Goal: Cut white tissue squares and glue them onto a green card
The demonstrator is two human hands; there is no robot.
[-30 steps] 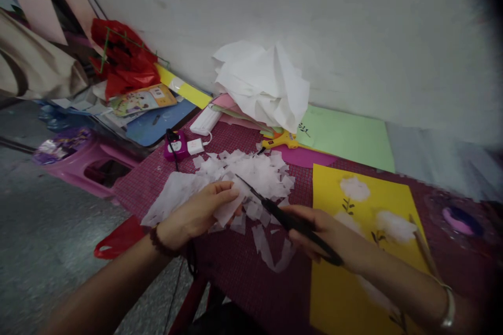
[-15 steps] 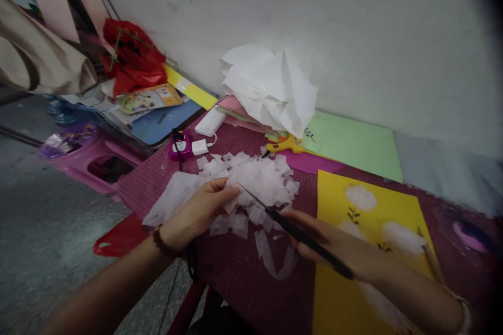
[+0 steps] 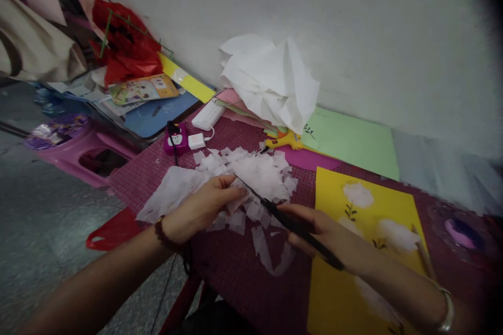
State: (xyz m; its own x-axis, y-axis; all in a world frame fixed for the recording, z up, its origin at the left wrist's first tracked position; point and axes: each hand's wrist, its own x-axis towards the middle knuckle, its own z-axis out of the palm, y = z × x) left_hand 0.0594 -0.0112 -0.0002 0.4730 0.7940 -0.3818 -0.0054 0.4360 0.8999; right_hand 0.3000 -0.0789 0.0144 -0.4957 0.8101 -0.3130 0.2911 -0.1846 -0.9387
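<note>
My left hand (image 3: 210,201) pinches a small piece of thin white paper (image 3: 238,184) between thumb and fingers. In my right hand (image 3: 314,230) is a pair of black-handled scissors (image 3: 271,208), its blades pointing at the paper by my left fingertips. Beneath and behind the hands lies a heap of cut white paper pieces (image 3: 259,170). A larger white sheet (image 3: 167,196) rests to the left, partly behind my left hand. Below the scissors, a curled paper strip (image 3: 267,261) is on the table.
Yellow paper (image 3: 330,199) with white paper flowers is under my right forearm. Behind the heap are a yellow glue gun (image 3: 288,140), crumpled white paper (image 3: 275,81) and green paper (image 3: 353,141). A purple plug adapter (image 3: 175,140) sits at left, near a pink stool (image 3: 82,154).
The camera view has shifted slightly, so most things appear a little further left. Both hands keep their grip, and the scissor tips remain close to my left fingers.
</note>
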